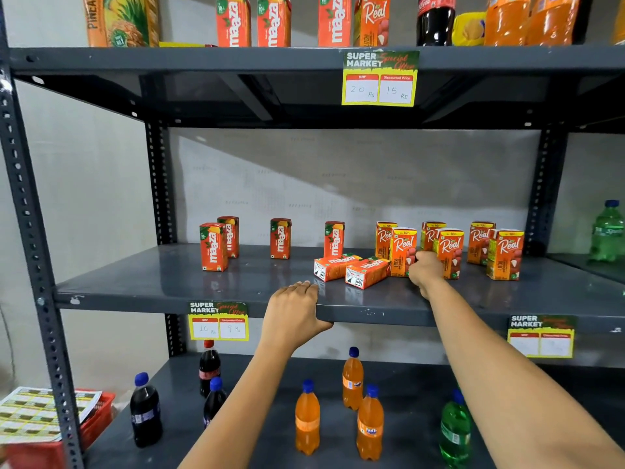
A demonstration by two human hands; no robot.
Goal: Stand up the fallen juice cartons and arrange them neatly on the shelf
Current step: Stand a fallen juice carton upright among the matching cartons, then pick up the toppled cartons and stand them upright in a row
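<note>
Two Maaza cartons lie fallen near the middle of the grey middle shelf [169, 282]: the left fallen carton [333, 267] and, just beside it and nearer you, the right fallen carton [367, 272]. Each lies on a broad face, its long axis running from near-left to far-right, base end toward you. They appear to touch each other.

Your right hand [426, 270] is loosely curled between two upright Real litchi cartons [403, 252]; whether it grips either cannot be told. Your left hand [296, 311] clasps the shelf's front edge, fingers on top, thumb beneath, holding no carton.

Judgement: the standing-up step is not yet begun. The next move calls for taking one fallen carton, tipping it onto its base, and aligning it with the upright Maaza cartons [280, 238] behind.
</note>
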